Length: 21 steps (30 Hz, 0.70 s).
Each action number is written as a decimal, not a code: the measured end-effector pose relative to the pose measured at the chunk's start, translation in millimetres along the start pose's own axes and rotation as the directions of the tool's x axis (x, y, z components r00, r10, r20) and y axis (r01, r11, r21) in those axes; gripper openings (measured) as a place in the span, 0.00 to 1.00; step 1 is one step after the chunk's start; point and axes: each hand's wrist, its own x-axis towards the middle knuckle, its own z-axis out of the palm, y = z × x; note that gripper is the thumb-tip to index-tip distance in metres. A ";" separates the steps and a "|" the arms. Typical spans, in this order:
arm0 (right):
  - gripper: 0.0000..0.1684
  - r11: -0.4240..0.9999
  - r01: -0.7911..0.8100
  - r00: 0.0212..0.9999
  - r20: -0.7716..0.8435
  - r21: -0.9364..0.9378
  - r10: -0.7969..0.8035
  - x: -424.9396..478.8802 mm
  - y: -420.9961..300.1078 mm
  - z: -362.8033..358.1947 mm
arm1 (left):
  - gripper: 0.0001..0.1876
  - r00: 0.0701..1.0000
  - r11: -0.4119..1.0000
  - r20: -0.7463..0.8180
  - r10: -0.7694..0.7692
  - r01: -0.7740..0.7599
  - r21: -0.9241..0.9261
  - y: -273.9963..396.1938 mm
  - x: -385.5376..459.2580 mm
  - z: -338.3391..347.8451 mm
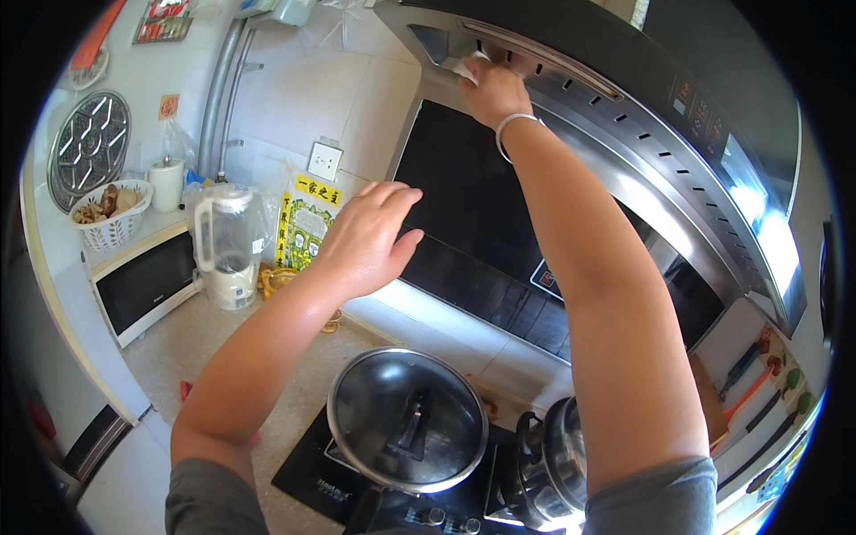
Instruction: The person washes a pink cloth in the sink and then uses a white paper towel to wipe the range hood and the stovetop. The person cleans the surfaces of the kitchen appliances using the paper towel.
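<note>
My right hand [496, 92], with a bangle on its wrist, reaches up to the slotted steel edge of a range hood [605, 110]. It presses a white cloth or tissue [466, 69], mostly hidden by the fingers, against the hood's left end. My left hand [374, 237] hangs in the air with nothing in it, fingers apart from the thumb, before the dark glass back panel [461, 180]. Below both arms, a pan under a glass lid [409, 418] sits on a black gas stove [321, 485].
A steel pot [552, 468] stands on the right burner. To the left are a blender [227, 247] under plastic, a microwave oven [150, 284] and a white basket [112, 224] holding food. Knives and utensils [756, 414] hang at the right. A wall socket [326, 160] is behind my left hand.
</note>
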 end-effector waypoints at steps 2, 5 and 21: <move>0.18 0.996 -0.083 0.996 -0.029 0.023 0.084 -18.9 28.1 -6.1 | 0.22 1.000 0.999 0.018 -0.017 0.017 0.032 -2.2 -3.0 -0.2; 0.15 0.996 -0.072 0.989 -0.126 0.050 0.077 -45.0 72.6 -22.2 | 0.22 0.997 0.994 0.050 -0.059 0.054 0.089 0.3 -3.7 -3.5; 0.09 0.954 -0.282 0.744 -0.606 0.099 0.282 -217.6 316.9 -158.9 | 0.22 0.984 0.997 0.173 0.044 -0.056 0.062 69.0 34.5 52.1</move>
